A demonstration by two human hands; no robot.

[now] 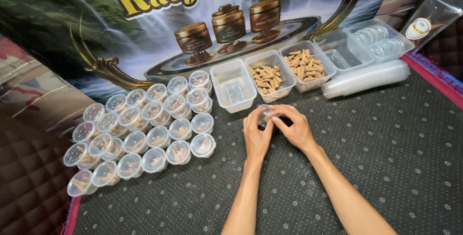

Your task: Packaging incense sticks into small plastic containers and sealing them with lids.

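Both my hands meet over a dark dotted mat (386,158), closed together around one small clear plastic cup (266,114). My left hand (255,133) grips it from the left and my right hand (295,128) presses on it from the right and top. Whether its lid is fully on is hidden by my fingers. Just beyond the hands stand an empty clear tub (233,86) and two clear tubs of tan incense cones (267,78) (305,65). To the left lie several rows of lidded small cups (144,129), each with cones inside.
A long stack of clear cups (366,78) lies on its side at the back right. Behind it are a tray of clear lids (383,42) and an empty tub (340,54). A printed banner (144,27) rises behind. A bagged packet (427,20) leans at far right.
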